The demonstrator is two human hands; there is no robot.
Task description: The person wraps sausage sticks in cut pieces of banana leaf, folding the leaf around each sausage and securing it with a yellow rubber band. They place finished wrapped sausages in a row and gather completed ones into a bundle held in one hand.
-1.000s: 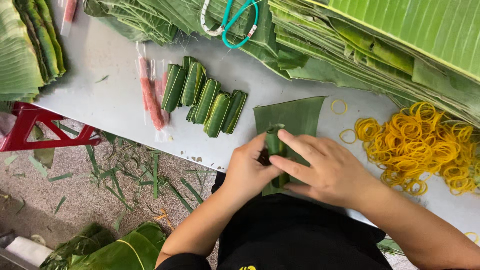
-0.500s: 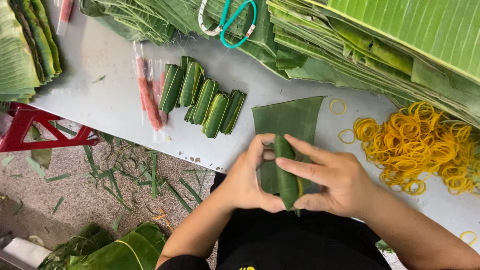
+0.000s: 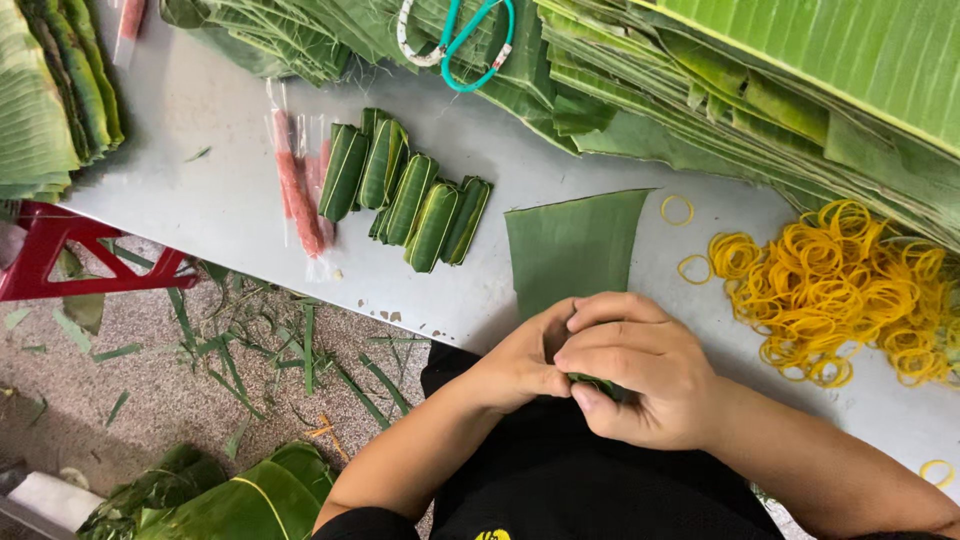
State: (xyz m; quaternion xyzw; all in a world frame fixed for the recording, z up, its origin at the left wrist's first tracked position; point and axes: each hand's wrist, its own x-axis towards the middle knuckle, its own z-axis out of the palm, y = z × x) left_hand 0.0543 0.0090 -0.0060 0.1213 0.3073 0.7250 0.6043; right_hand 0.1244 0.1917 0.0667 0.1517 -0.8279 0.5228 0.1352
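Grey tabletop (image 3: 230,180) fills most of what we look down on, with a pebbled floor at the lower left strewn with green leaf scraps (image 3: 250,350). Along the far edge we see broad stacks of banana leaves (image 3: 800,90), and a second pile (image 3: 45,100) sits at the table's left end above a red stool (image 3: 60,255). A heap of yellow rubber bands (image 3: 850,290) lies to the right, near our right arm. One cut leaf piece (image 3: 575,245) lies flat just beyond our hands, its near end hidden behind them. To its left, a row of finished leaf-wrapped rolls (image 3: 410,195) rests beside pink sausages in clear plastic (image 3: 295,185). Teal-handled scissors (image 3: 465,35) sit on the far leaves. Our left hand (image 3: 520,360) and right hand (image 3: 635,365) meet at the table's near edge, fingers curled and clenched together around a small green roll (image 3: 597,384), of which only a sliver shows under the right fingers.
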